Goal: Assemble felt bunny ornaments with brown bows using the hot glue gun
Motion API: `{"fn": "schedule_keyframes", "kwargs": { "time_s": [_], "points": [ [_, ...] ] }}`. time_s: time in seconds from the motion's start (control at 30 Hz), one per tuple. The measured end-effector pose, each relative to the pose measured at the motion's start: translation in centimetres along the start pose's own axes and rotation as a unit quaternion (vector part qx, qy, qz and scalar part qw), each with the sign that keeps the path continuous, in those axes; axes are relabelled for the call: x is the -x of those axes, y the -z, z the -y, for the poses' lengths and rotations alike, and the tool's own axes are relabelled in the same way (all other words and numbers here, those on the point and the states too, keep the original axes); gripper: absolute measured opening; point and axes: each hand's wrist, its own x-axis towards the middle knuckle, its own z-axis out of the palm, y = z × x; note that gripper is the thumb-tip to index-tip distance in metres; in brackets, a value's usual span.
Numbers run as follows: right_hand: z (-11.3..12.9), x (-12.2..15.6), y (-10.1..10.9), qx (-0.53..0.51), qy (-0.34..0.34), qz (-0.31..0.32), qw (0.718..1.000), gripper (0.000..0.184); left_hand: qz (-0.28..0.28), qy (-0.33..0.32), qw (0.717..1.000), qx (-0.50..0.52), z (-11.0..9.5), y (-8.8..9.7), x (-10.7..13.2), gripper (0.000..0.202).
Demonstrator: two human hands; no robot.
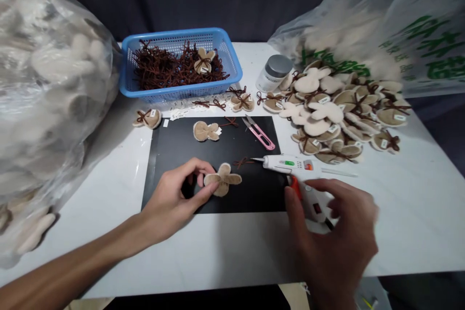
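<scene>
My left hand (174,196) pinches a beige plush bunny-shaped piece (223,180) by its left end, holding it on the black mat (174,147). A small brown bow (242,161) lies just right of the piece. My right hand (336,237) is at the handle of a white hot glue gun (296,164), fingers curled round it and a finger by the orange trigger. The gun's nozzle points left toward the bow. The right hand is smeared by motion.
A blue basket (127,65) of brown bows stands at the back. Pink snips (259,133) and another plush piece (205,131) lie on the mat. A heap of finished pieces (341,116) and a grey-lidded jar (274,72) sit right. Big plastic bags (43,101) flank both sides.
</scene>
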Motion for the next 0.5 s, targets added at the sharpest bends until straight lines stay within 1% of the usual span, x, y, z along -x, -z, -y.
{"fn": "schedule_keyframes", "kwargs": {
  "time_s": [0.03,0.07,0.1,0.13,0.17,0.2,0.23,0.27,0.37,0.47,0.5],
  "points": [
    [1.1,0.1,-0.2,-0.076,-0.015,0.041,0.996,0.025,-0.012,0.013,1.0,0.016,-0.1,0.0,0.0,0.017],
    [2.3,0.0,-0.6,-0.157,-0.039,0.104,0.981,0.024,-0.023,0.019,0.999,0.028,-0.2,0.0,0.0,0.017],
    [3.3,-0.2,-1.1,-0.228,-0.067,0.18,0.955,0.024,-0.03,0.021,0.999,0.037,-0.3,-0.1,0.1,0.016],
    [4.2,-0.5,-1.7,-0.293,-0.094,0.247,0.919,0.024,-0.036,0.019,0.998,0.042,-0.3,0.0,0.1,0.017],
    [5.0,-0.9,-2.4,-0.344,-0.12,0.301,0.881,0.023,-0.039,0.013,0.998,0.043,-0.3,0.0,0.2,0.018],
    [5.5,-1.3,-3.1,-0.379,-0.144,0.331,0.852,0.024,-0.042,0.006,0.998,0.04,-0.3,0.0,0.3,0.019],
    [5.8,-1.7,-3.8,-0.402,-0.161,0.346,0.832,0.026,-0.044,-0.004,0.998,0.035,-0.3,0.1,0.4,0.019],
    [5.9,-2.1,-4.4,-0.417,-0.173,0.353,0.82,0.027,-0.046,-0.013,0.998,0.028,-0.3,0.2,0.5,0.018],
    [5.9,-2.5,-5.6,-0.437,-0.184,0.36,0.804,0.032,-0.05,-0.031,0.998,0.013,-0.1,0.4,0.6,0.016],
    [5.9,-2.2,-5.9,-0.451,-0.2,0.372,0.786,0.035,-0.053,-0.034,0.998,0.018,0.2,0.6,0.7,0.015],
    [5.8,-2.0,-6.0,-0.457,-0.212,0.379,0.776,0.035,-0.053,-0.033,0.998,0.025,0.3,0.6,0.8,0.015]
  ]
}}
